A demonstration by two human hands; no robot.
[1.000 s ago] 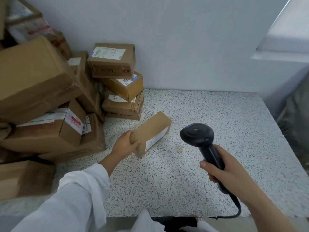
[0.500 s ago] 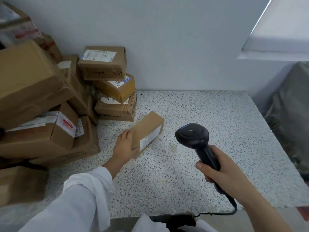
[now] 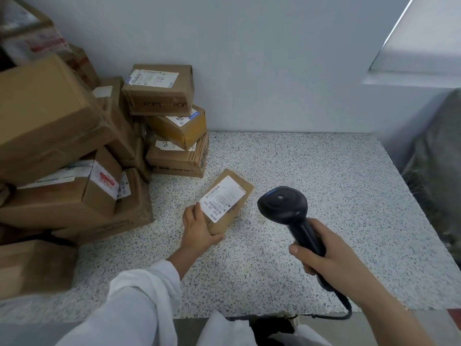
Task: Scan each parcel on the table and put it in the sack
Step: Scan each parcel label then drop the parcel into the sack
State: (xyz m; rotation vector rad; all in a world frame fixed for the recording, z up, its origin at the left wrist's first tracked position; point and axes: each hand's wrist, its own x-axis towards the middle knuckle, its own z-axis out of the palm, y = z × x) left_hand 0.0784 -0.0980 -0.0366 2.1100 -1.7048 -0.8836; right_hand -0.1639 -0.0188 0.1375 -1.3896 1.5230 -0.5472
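A small brown cardboard parcel lies flat on the speckled table, its white barcode label facing up. My left hand grips its near end, thumb under the front edge. My right hand holds a black handheld scanner by the handle. The scanner's head hangs just right of the parcel, a little above the table, and its cable runs off the front edge. A grey sack sits at the right edge of the view, beyond the table.
Several cardboard parcels are stacked along the left side, up to the white wall, with more large boxes further left. A window sill juts out at the upper right. White fabric shows below the table's front edge.
My left hand has turned the small parcel over, so the label that was on its side now faces up. The scanner has stayed about where it was.
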